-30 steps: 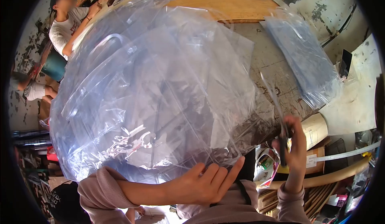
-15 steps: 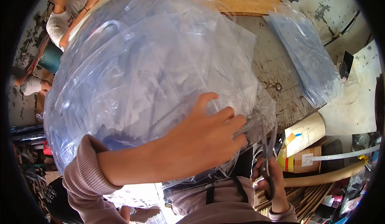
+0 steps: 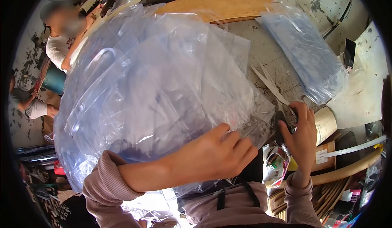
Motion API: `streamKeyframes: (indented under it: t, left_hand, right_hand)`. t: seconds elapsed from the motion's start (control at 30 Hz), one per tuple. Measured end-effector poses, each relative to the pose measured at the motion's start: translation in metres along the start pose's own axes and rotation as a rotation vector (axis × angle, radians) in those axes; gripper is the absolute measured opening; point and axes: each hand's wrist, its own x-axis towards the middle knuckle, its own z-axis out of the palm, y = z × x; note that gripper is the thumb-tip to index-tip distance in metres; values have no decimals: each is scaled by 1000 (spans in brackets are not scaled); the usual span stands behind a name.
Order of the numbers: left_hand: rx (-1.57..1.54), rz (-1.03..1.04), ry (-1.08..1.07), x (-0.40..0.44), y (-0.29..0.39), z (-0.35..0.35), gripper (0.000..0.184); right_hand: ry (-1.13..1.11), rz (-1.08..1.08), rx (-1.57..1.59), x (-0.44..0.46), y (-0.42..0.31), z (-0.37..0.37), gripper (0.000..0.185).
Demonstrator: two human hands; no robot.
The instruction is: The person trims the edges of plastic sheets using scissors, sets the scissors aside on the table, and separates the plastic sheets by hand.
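So my right hand [image 3: 301, 134] has its fingers wrapped round the handles of a pair of scissors [image 3: 274, 90], blades a little apart and pointing away from me, over the bare strip of surface [image 3: 264, 44]. My left hand [image 3: 228, 152] is curled up at the near right part of a big heap of clear plastic sheets [image 3: 163, 77]. Fingertips are hidden, so honestly can't tell if it's gripping any plastic or just resting there. The heap takes up most of the surface in front of me, all wrinkly and shiny. Off to the right, well apart from it, there's a flat stack of clear plastic [image 3: 304, 54], and a curved wooden board [image 3: 220, 7] sits at the far side. Person in a white shirt [image 3: 58, 49] is over at far left.
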Motion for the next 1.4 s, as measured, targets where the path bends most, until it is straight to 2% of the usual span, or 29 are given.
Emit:
streamKeyframes:
  t: [0.07,0.1,0.23,0.3,0.37,0.43,0.5,0.53,0.57,0.73,0.8,0.87,0.9,0.93,0.97,1.0,1.03,1.07,1.13,1.2,1.27,1.33,1.4]
  left_hand:
    - [-131,-77,99,-1,-2,7,9]
    - [-130,-75,95,-1,-3,8,9]
    - [-263,-206,130,2,-12,7,14]
    - [-298,-240,143,1,-14,7,16]
    - [-390,-263,165,-1,-15,10,17]
    - [-410,-287,167,-1,-16,7,16]
    - [-422,-307,170,-2,-20,7,16]
    - [-327,-361,226,-2,-25,9,17]
    - [-233,-417,281,-3,-30,10,18]
    - [-141,-502,419,-1,-64,-2,20]
    - [47,-496,460,-2,-79,-3,15]
    - [398,-682,463,-12,-118,-17,13]
    - [444,-758,590,-24,-155,-33,10]
    - [551,-806,666,-42,-190,-50,9]
    - [655,-854,742,-66,-225,-67,9]
    - [762,-876,736,-102,-261,-82,11]
    - [759,-991,676,-122,-265,-96,13]
    - [752,-1100,615,-135,-263,-110,16]
    - [637,-1134,545,-164,-252,-133,20]
    - [670,-1107,501,-188,-222,-152,21]
    - [543,-1078,539,-235,-194,-172,21]
    - [640,-1152,511,-255,-138,-188,23]
    - [796,-1220,371,-291,-82,-206,28]
  right_hand:
    - [7,17,-50,5,-6,8,40]
    - [30,-17,-35,7,-6,13,34]
    - [141,-79,-143,1,-13,18,27]
    - [258,-111,15,-9,-27,14,23]
    - [20,-210,376,-26,-41,11,23]
    - [-196,-211,606,-36,-55,22,19]
    - [-220,-139,674,-43,-61,33,18]
    - [-258,-67,738,-45,-63,36,18]
    - [-270,-93,771,-47,-63,35,19]
    - [-225,-137,778,-59,-61,35,21]
    - [-232,-138,789,-64,-60,37,21]
    - [-359,-299,832,-73,-58,42,22]
    - [-410,-205,871,-82,-60,39,22]
    - [-409,-215,871,-88,-58,38,22]
    - [-455,-60,885,-92,-53,35,20]
    - [-499,100,894,-97,-49,33,19]
    - [-516,219,932,-101,-44,36,21]
    - [-513,221,931,-100,-42,34,21]
    - [-454,117,856,-94,-42,31,22]
    - [-419,67,780,-89,-41,26,22]
    - [-389,10,701,-81,-40,24,23]
    - [-201,-119,605,-72,-42,21,23]
    - [-277,-83,682,-63,-43,20,26]
